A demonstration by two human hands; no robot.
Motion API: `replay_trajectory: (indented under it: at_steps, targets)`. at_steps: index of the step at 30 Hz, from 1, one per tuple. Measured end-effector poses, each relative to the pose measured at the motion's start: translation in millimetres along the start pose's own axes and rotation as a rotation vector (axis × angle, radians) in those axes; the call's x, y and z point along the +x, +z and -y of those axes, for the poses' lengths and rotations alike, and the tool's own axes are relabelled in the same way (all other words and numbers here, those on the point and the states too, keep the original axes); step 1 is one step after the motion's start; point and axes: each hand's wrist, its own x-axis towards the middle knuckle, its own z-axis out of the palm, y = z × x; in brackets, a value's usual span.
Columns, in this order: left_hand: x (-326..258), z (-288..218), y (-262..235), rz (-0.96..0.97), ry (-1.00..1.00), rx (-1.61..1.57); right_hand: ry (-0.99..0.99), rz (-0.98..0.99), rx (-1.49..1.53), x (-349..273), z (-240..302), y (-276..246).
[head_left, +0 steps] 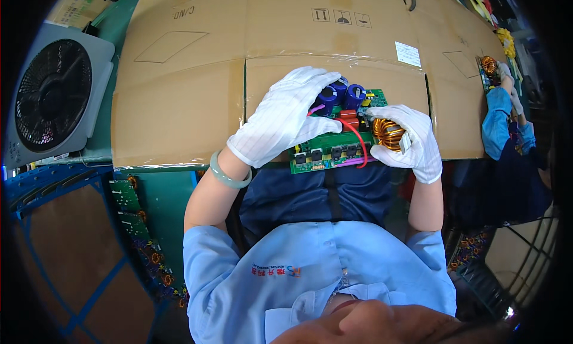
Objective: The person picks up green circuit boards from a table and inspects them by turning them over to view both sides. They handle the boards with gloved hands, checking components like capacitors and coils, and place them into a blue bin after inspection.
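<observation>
A green circuit board (334, 140) is held up at the near edge of the cardboard, tilted slightly. Blue cylindrical capacitors (354, 97) stand along its far side, with red block components (350, 123) beside them. My left hand (280, 117), in a white glove, grips the board's left side, fingers by the capacitors and thumb reaching toward the red blocks. At the right end, the gloved fingers of my right hand (416, 134) close around a copper-wound ring coil (387, 134). A red wire (362, 144) loops across the board, and the hands hide both its ends.
Flattened cardboard (179, 105) covers the work table. A grey box fan (54, 96) stands at the left. More circuit boards (128, 203) sit in a rack at lower left. To the right, another person's gloved hand (506, 75) is at a board with a coil (489, 65).
</observation>
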Motion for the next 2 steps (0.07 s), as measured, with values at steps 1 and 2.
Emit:
replay_trajectory:
  at_steps: [1,2]
  targets:
    - [-0.3,1.8,0.7,0.006,-0.006,-0.028,0.027,0.019,0.012,1.2,-0.8,-0.8]
    - [0.1,5.1,3.6,0.009,-0.011,-0.049,0.053,0.039,0.024,3.2,-1.7,-2.5]
